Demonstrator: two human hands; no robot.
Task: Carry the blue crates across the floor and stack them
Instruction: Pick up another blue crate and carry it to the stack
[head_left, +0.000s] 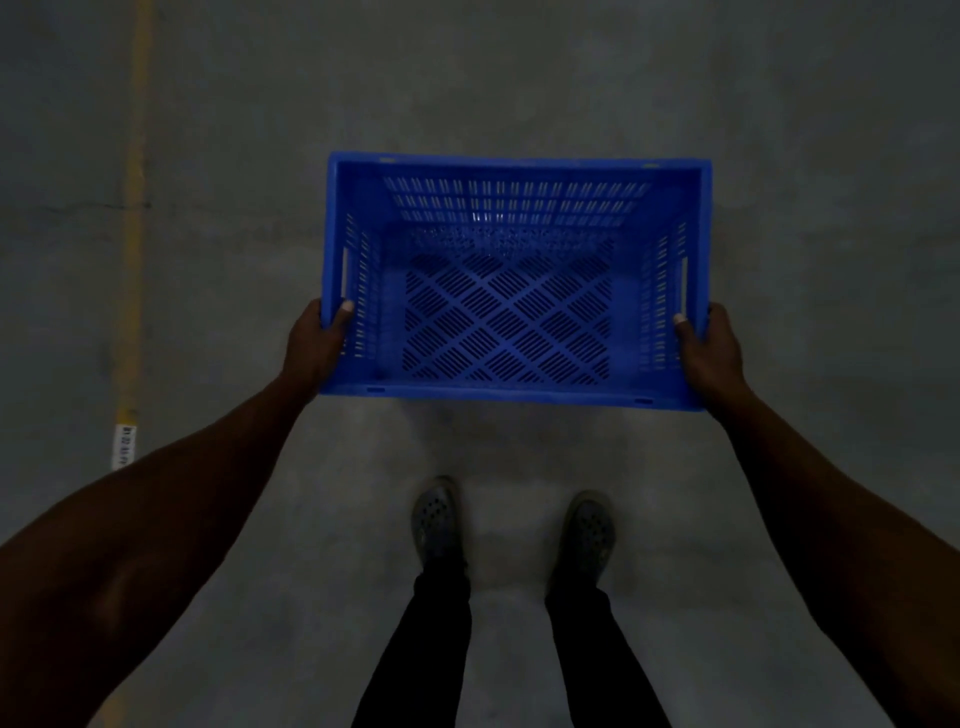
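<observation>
Place: a warehouse or industrial hall, by the look of the floor
Floor: bare grey concrete (779, 130), smooth and dimly lit, with a faint crack or joint running across it at upper left
Marking: a worn yellow painted line (136, 208) runs along the left side, of the kind that bounds an aisle or lane
Label: a small white printed sticker (124, 447) lies at the near end of the line, its text too blurred to read
Goods: a blue slotted plastic crate (514, 280), of the handling and storage type
</observation>
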